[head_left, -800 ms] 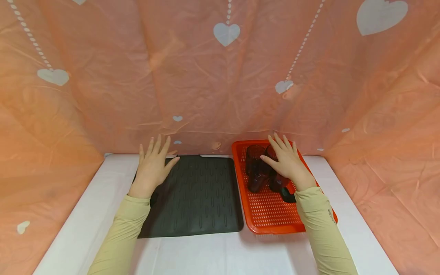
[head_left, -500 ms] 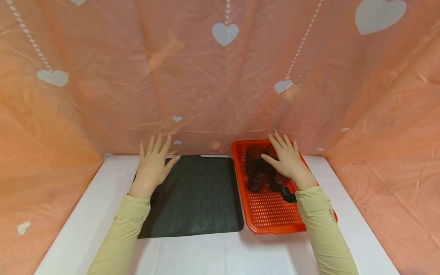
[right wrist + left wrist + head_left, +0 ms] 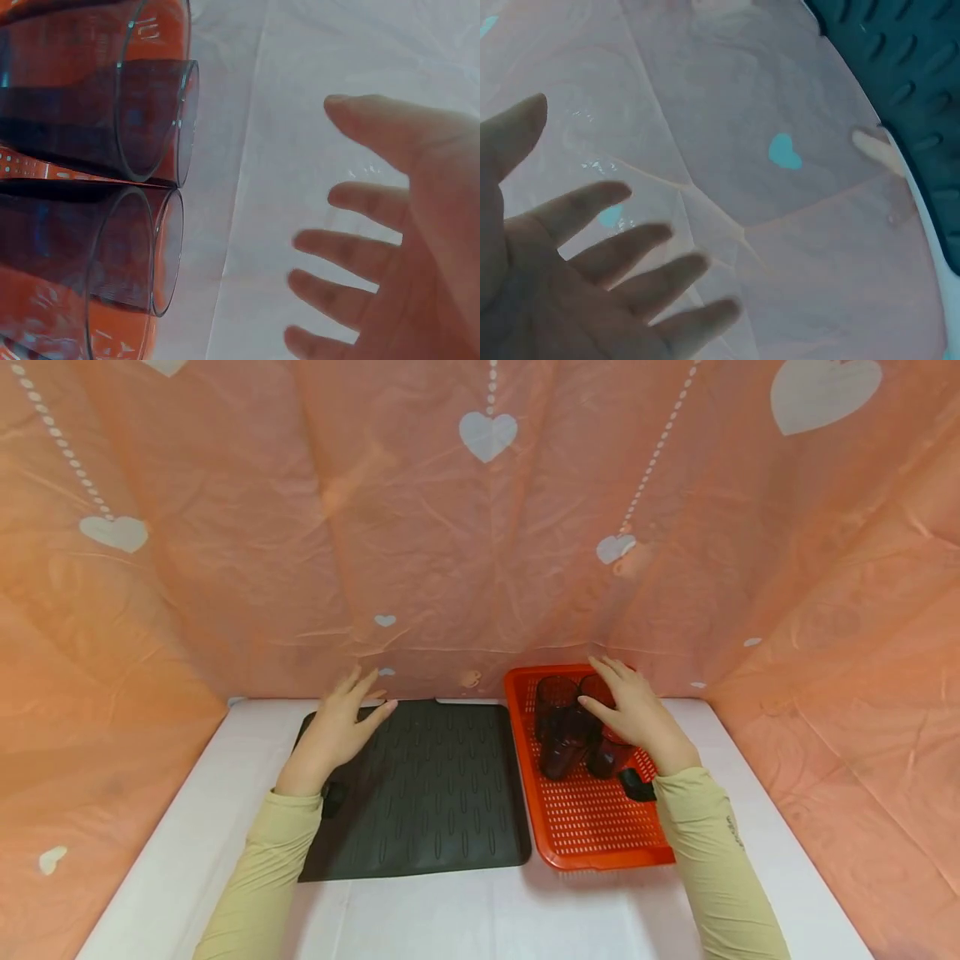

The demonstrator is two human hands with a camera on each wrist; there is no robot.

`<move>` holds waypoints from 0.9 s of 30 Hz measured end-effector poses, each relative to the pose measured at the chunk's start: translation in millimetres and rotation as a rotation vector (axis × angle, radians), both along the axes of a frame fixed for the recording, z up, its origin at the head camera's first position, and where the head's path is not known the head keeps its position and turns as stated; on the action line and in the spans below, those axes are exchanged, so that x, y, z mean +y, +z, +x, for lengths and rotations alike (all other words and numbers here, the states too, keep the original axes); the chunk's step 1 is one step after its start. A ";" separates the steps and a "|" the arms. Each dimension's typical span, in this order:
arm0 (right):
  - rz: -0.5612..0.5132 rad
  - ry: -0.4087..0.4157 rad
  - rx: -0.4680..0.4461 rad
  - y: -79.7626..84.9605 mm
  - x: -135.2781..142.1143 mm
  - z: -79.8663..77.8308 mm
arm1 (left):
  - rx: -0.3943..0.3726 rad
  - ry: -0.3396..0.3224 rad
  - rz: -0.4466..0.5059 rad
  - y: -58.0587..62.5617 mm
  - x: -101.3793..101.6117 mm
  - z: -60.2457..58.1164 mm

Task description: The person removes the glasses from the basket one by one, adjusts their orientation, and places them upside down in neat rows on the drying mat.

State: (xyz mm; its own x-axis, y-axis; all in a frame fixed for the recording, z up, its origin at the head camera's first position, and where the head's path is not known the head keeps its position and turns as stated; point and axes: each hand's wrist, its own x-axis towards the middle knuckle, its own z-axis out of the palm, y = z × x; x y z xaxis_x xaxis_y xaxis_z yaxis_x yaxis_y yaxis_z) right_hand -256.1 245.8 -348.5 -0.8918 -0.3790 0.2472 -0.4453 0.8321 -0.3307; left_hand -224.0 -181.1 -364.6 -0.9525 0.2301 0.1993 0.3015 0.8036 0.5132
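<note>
My left hand (image 3: 335,727) hovers over the left part of a dark ribbed mat (image 3: 427,793), fingers spread and holding nothing. In the left wrist view that hand (image 3: 615,277) shows its palm, with the mat's edge (image 3: 907,97) at upper right. Over the right side of a red perforated basket (image 3: 592,852) is my right hand (image 3: 637,714), its fingers apart and grasping nothing. Several dark, see-through drinking glasses (image 3: 562,752) stand grouped in the basket, partly covered by this hand. The right wrist view has the glasses' rims (image 3: 120,270) on the left, apart from the hand (image 3: 397,240).
A white-covered table (image 3: 420,918) carries the mat and the basket side by side. Behind it and along both sides hangs an orange-pink sheet (image 3: 420,543) with white hearts. Dark wrist-camera pieces (image 3: 636,785) sit under both wrists.
Both hands have turned slightly, and their fingers look less stretched upward. The right hand has shifted a little to the right. The mat, basket and glasses stay in place.
</note>
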 end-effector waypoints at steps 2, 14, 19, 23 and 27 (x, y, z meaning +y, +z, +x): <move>-0.049 0.013 -0.019 -0.2 2.6 -0.7 | -0.023 -0.036 0.085 -1.3 -3.0 1.3; -0.379 -0.001 -0.112 3.1 16.4 6.6 | -0.069 -0.125 0.412 -5.1 -20.8 8.9; -0.489 0.031 -0.191 4.8 19.2 11.8 | -0.044 -0.079 0.437 -4.4 -26.7 12.6; -0.561 0.054 -0.208 5.1 22.8 14.3 | -0.048 -0.027 0.455 -1.6 -30.4 15.6; -0.642 0.079 -0.219 4.2 29.5 17.5 | -0.094 -0.026 0.528 0.4 -32.1 16.2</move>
State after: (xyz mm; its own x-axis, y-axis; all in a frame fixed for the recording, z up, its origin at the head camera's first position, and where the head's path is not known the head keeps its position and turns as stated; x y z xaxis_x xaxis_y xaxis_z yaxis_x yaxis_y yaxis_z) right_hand -238.7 275.3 -344.4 -0.9226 -0.2832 0.2619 -0.3632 0.4087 -0.8373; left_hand -207.8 -213.3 -364.2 -0.9671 0.1453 0.2087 0.2513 0.4213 0.8714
